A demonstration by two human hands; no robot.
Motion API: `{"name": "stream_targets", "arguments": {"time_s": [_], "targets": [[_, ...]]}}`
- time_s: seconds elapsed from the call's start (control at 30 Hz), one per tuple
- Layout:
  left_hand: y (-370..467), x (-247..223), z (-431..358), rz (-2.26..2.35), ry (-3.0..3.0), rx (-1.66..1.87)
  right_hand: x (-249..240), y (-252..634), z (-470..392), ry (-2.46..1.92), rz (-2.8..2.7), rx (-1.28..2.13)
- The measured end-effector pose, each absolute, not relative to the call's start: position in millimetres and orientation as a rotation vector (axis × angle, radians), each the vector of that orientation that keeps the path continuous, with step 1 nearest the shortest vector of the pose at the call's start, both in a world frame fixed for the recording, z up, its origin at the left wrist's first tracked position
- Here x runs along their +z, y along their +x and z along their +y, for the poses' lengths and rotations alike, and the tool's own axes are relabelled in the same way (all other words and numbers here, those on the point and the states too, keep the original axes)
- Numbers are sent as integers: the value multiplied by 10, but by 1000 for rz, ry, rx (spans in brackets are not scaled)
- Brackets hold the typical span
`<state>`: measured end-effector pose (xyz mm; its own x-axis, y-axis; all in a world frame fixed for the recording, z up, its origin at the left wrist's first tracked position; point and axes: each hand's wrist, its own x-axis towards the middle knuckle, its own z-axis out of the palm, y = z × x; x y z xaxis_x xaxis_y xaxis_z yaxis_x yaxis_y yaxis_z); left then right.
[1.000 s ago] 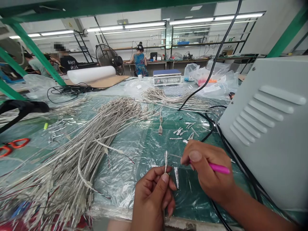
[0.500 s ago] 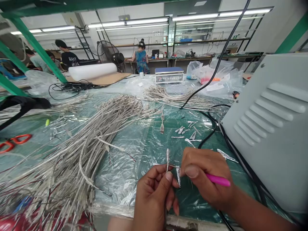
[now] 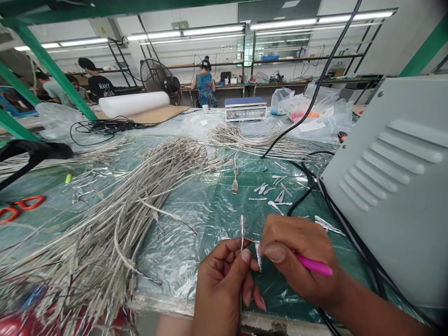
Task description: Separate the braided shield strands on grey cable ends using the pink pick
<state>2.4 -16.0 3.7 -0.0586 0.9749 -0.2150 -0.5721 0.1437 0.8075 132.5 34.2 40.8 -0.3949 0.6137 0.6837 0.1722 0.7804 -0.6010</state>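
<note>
My left hand (image 3: 229, 275) pinches a cable whose foil-wrapped end (image 3: 242, 228) points up above the thumb. A thin strand runs from it to the right, and a small foil strip (image 3: 258, 256) hangs between my two hands. My right hand (image 3: 301, 261) is closed around a tool with a pink handle (image 3: 317, 266); the tool's tip is hidden by the fingers. A single USB plug (image 3: 235, 185) lies beyond my hands, and foil scraps (image 3: 279, 196) are scattered to its right.
A big bundle of clear-sheathed cables (image 3: 140, 200) covers the left side, with orange scissors (image 3: 31, 202) at the far left. A grey metal housing (image 3: 392, 186) and black cords (image 3: 346, 219) stand at the right. Farther back are a scale (image 3: 245, 110) and people.
The pink handle and my right hand have shifted very slightly left. The fingers of my left hand have moved a little; both grips stay the same.
</note>
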Motion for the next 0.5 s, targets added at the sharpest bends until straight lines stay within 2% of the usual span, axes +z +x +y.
{"name": "stream_targets", "arguments": {"time_s": [0.5], "targets": [[33, 48, -160, 933, 577, 1386, 391, 1324, 341, -651, -2011, 467]]}}
